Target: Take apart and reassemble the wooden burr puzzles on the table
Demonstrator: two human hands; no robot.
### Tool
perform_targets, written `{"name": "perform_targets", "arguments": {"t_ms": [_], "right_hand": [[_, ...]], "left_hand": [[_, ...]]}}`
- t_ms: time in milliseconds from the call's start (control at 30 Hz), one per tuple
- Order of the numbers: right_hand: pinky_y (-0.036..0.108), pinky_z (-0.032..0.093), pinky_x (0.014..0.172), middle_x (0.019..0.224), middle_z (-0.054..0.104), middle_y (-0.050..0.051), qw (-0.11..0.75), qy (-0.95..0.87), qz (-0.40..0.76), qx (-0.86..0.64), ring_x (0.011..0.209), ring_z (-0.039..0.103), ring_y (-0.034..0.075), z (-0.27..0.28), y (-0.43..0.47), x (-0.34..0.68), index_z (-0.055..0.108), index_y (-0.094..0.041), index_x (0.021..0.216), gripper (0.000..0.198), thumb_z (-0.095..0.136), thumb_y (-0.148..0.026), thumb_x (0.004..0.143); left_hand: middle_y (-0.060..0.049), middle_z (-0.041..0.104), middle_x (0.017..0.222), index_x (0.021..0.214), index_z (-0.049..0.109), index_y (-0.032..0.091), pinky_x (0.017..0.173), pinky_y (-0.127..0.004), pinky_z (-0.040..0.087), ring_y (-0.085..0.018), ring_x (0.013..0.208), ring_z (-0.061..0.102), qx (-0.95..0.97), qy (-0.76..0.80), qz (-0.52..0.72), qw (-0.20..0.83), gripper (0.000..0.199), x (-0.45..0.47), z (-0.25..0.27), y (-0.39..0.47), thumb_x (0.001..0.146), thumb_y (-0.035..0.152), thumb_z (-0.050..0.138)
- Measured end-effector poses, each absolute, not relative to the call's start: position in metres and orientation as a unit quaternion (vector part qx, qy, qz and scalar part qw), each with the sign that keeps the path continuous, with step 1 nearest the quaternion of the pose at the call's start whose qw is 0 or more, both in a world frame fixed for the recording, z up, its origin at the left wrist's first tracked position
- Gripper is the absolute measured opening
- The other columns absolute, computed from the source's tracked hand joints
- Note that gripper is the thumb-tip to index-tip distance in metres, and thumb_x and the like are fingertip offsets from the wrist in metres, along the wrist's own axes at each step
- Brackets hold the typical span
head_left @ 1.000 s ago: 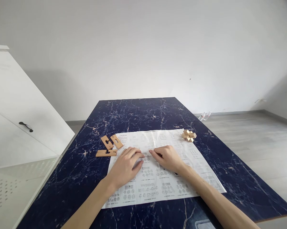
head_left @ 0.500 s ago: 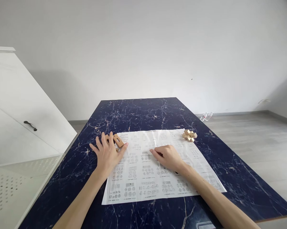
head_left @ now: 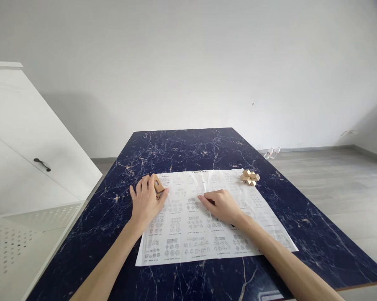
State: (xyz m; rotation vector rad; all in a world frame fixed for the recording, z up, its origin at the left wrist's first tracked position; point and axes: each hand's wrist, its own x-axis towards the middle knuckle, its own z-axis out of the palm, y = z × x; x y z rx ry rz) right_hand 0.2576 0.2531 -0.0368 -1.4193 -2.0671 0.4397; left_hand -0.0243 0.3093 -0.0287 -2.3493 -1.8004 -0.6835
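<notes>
My left hand [head_left: 144,205] is bent over light-brown wooden puzzle pieces [head_left: 158,186] at the upper left corner of a printed sheet [head_left: 188,232]. Its fingers are wrapped round the far side and the thumb lies on the near right side. One piece has a slot cut in it; the hand hides much of the others. On the middle of the sheet rests my right hand [head_left: 222,205], fingers curled in and a fingertip touching the printed diagrams. Nothing shows in it. An assembled wooden burr puzzle [head_left: 250,177] sits at the sheet's upper right corner.
The dark blue marbled table [head_left: 182,148] reaches toward a white wall. A white cabinet [head_left: 34,138] with a dark handle stands on the left, above a perforated white panel [head_left: 12,246]. Clear plastic bottles [head_left: 272,153] are on the floor beyond the table's right edge.
My left hand has drawn its spread fingers in and closed round the wooden pieces, shifting slightly right. My right hand stays in place on the sheet.
</notes>
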Motion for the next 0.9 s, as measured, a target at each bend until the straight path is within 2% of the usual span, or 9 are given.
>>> {"name": "perform_targets", "arguments": {"t_ms": [133, 233, 300, 467, 633, 900], "right_hand": [[0.031, 0.021, 0.050, 0.049, 0.031, -0.004, 0.292, -0.776, 0.167, -0.533, 0.046, 0.026, 0.011, -0.037, 0.253, 0.258, 0.026, -0.022, 0.061, 0.057, 0.037, -0.051, 0.109], [0.031, 0.021, 0.050, 0.049, 0.032, -0.003, 0.293, -0.776, 0.167, -0.533, 0.046, 0.026, 0.011, -0.038, 0.254, 0.258, 0.026, -0.022, 0.061, 0.057, 0.037, -0.051, 0.109], [0.031, 0.021, 0.050, 0.049, 0.031, -0.003, 0.294, -0.777, 0.169, -0.531, 0.045, 0.025, 0.011, -0.038, 0.254, 0.258, 0.026, -0.022, 0.061, 0.058, 0.036, -0.052, 0.109], [0.031, 0.020, 0.049, 0.049, 0.029, -0.004, 0.297, -0.778, 0.170, -0.527, 0.045, 0.024, 0.011, -0.037, 0.253, 0.258, 0.025, -0.022, 0.061, 0.057, 0.035, -0.052, 0.109], [0.031, 0.021, 0.049, 0.049, 0.030, -0.004, 0.297, -0.777, 0.171, -0.528, 0.044, 0.024, 0.011, -0.036, 0.253, 0.257, 0.025, -0.022, 0.061, 0.057, 0.036, -0.050, 0.109], [0.031, 0.021, 0.050, 0.048, 0.032, -0.004, 0.294, -0.776, 0.166, -0.532, 0.045, 0.026, 0.011, -0.035, 0.253, 0.257, 0.026, -0.022, 0.061, 0.057, 0.036, -0.050, 0.109]], "left_hand": [[-0.026, 0.049, 0.154, 0.155, 0.040, 0.015, 0.117, -0.071, 0.031, -0.047, 0.142, 0.046, -0.770, -0.585, -0.248, 0.056, 0.083, -0.031, -0.027, 0.317, 0.094, 0.068, 0.056], [-0.027, 0.043, 0.161, 0.160, 0.034, 0.014, 0.120, -0.068, 0.029, -0.048, 0.149, 0.039, -0.775, -0.586, -0.232, 0.035, 0.103, -0.041, -0.023, 0.328, 0.085, 0.079, 0.061], [-0.026, 0.040, 0.164, 0.163, 0.028, 0.013, 0.122, -0.065, 0.029, -0.046, 0.152, 0.037, -0.787, -0.581, -0.206, 0.000, 0.109, -0.047, -0.020, 0.334, 0.085, 0.081, 0.060], [-0.023, 0.048, 0.160, 0.163, 0.029, 0.014, 0.121, -0.063, 0.032, -0.044, 0.147, 0.045, -0.802, -0.563, -0.199, -0.020, 0.103, -0.052, -0.017, 0.338, 0.088, 0.079, 0.057], [-0.025, 0.047, 0.157, 0.160, 0.033, 0.012, 0.118, -0.060, 0.038, -0.044, 0.146, 0.045, -0.809, -0.551, -0.202, -0.025, 0.098, -0.045, -0.019, 0.333, 0.089, 0.075, 0.058], [-0.020, 0.046, 0.160, 0.162, 0.028, 0.021, 0.119, -0.059, 0.038, -0.040, 0.149, 0.043, -0.843, -0.494, -0.209, -0.042, 0.089, -0.033, -0.023, 0.324, 0.094, 0.068, 0.059]]}}
